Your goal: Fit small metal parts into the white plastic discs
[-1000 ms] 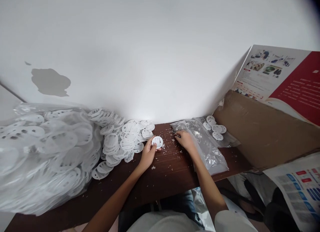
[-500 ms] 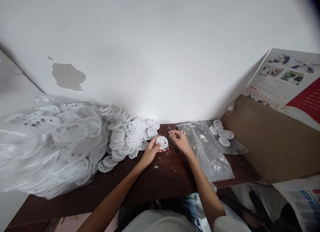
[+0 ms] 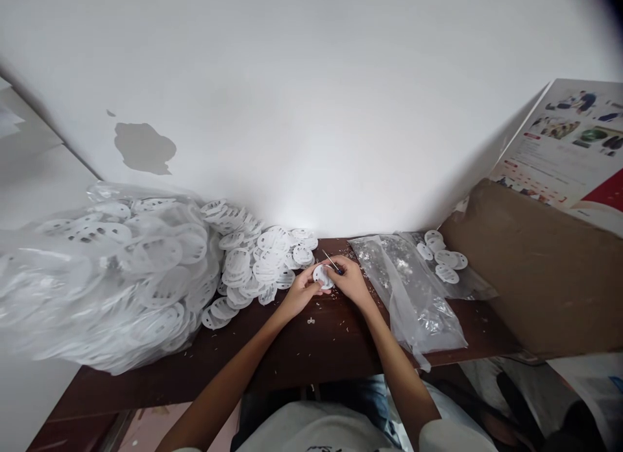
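Note:
My left hand (image 3: pixel 302 292) grips a round white plastic disc with slots (image 3: pixel 322 276) by its edge, just above the brown table. My right hand (image 3: pixel 349 280) is closed around a thin pointed tool with a dark handle (image 3: pixel 333 262), its metal shaft sticking up and to the left. The fingers of that hand also reach onto the disc, hiding part of its face. What kind of tool it is I cannot make out. A small white plastic piece (image 3: pixel 311 321) lies on the table below my hands.
Left of my hands spreads a pile of similar slotted discs (image 3: pixel 253 263), with a large clear bag (image 3: pixel 131 276) full of them beyond. On the right lie a plastic bag of small bits (image 3: pixel 413 296), several discs (image 3: pixel 446 273) and a cardboard box (image 3: pixel 530 276). White scraps dot the table (image 3: pixel 292 354).
My right hand has come left to the disc, and its fingers now touch it. The tool moved along with it. The whole view has shifted slightly.

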`<state>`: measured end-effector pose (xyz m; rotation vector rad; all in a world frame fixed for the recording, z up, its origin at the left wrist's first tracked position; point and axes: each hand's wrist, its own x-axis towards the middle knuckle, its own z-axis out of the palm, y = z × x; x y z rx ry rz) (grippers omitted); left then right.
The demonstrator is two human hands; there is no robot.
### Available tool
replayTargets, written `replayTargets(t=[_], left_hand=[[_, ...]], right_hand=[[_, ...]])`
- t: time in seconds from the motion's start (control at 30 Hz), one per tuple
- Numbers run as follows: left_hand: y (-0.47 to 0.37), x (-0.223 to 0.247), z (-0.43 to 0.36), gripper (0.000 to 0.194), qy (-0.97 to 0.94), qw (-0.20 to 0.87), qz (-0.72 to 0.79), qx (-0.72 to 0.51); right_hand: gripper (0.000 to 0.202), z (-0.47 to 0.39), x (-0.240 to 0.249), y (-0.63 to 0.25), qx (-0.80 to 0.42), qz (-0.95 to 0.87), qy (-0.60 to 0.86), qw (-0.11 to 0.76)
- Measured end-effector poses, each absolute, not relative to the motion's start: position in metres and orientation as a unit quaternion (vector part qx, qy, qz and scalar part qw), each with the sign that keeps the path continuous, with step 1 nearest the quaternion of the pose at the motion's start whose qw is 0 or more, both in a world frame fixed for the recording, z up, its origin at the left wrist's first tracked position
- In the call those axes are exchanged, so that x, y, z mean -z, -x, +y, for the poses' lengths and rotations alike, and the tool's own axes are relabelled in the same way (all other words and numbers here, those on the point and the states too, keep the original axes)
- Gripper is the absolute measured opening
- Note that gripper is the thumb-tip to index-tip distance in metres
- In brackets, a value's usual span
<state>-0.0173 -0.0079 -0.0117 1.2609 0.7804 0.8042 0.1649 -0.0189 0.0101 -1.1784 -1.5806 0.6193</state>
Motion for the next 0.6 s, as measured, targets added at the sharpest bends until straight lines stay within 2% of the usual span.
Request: replayTargets(t=[0.43,0.6], left_hand=[[0.017,0.015,-0.008,0.062,-0.565,0.664,0.329,-0.361],[0.014,0.023,-0.006,0.067,-0.554,0.657,0.355,-0.368]], right_hand=[[0.017,-0.02,-0.004,-0.162,-0.263,-0.659,0.512,0.485],[0.028,-0.02,-0.002,-0.166,-0.303,-0.637,0.514,0.488]])
